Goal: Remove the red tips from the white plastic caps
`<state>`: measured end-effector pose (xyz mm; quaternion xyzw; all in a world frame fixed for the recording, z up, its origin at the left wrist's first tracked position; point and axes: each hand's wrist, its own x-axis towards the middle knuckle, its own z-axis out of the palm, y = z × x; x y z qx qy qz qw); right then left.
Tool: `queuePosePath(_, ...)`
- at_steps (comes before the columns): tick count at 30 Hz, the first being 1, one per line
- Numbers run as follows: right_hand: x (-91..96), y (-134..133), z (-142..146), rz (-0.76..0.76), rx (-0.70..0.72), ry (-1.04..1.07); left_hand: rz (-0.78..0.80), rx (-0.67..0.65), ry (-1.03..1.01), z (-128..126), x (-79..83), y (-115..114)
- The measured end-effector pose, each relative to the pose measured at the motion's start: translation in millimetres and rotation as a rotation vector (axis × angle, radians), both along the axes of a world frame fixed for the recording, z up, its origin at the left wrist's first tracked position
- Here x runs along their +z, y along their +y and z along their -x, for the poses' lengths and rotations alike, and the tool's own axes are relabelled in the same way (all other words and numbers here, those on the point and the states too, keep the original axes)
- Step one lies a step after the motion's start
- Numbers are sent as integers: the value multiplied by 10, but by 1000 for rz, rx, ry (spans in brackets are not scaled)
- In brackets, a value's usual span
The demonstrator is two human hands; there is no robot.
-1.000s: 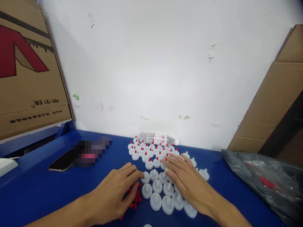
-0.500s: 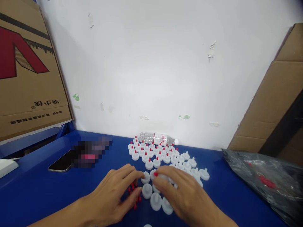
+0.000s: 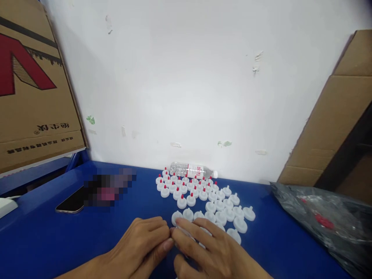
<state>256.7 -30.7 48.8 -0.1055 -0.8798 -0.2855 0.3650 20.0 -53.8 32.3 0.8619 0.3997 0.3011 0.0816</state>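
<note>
My left hand (image 3: 145,244) is low in the middle of the head view. Its fingers are curled together with the thumb pressed to them, and whatever they pinch is hidden. My right hand (image 3: 212,248) arches over white nozzle caps, partly covering them. Its fingers are apart, and the index fingertip meets the left fingertips. Just beyond the right hand stand bare white nozzle caps (image 3: 210,207), spouts up. Farther back, several white nozzle caps with red tips (image 3: 181,202) stand in a close group.
A clear plastic bottle (image 3: 192,170) lies behind the caps, against the white wall (image 3: 174,77). On the left are a phone (image 3: 71,199) and a printed carton (image 3: 37,112). A dark plastic bag (image 3: 314,217) holding red pieces lies at right, by cardboard (image 3: 328,112).
My right hand has moved left and nearer to me, meeting my left hand. The red tip at its fingers and the loose red tips by my left hand no longer show.
</note>
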Motion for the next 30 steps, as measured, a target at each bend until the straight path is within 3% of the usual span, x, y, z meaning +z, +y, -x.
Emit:
queuePosePath(4, 79, -21, -21, -35, -23, 8, 274, 0, -233, -2, -54, -24)
queuePosePath(8, 138, 81, -235, 8, -81, -10, 515, 88, -559, -32, 123, 90)
queuePosePath(10, 123, 197, -367, 95, -146, 120, 457, 88, -595, -27, 208, 166)
queuePosePath(13, 51, 367, -498, 378, -315, 289, 342, 34, -517, -4, 242, 248)
queuePosePath(15, -2, 437, -541, 530, -384, 276, 339, 20, -426, 0, 222, 271)
queuePosePath(18, -55, 474, -578, 659, -377, 165, 366, 53, -332, -19, 201, 277)
queuePosePath(25, -95, 467, -613, 775, -339, 49, 357, 100, -234, -76, 228, 286)
queuePosePath(30, -82, 485, -641, 774, -347, 35, 318, 129, -188, -80, 202, 285)
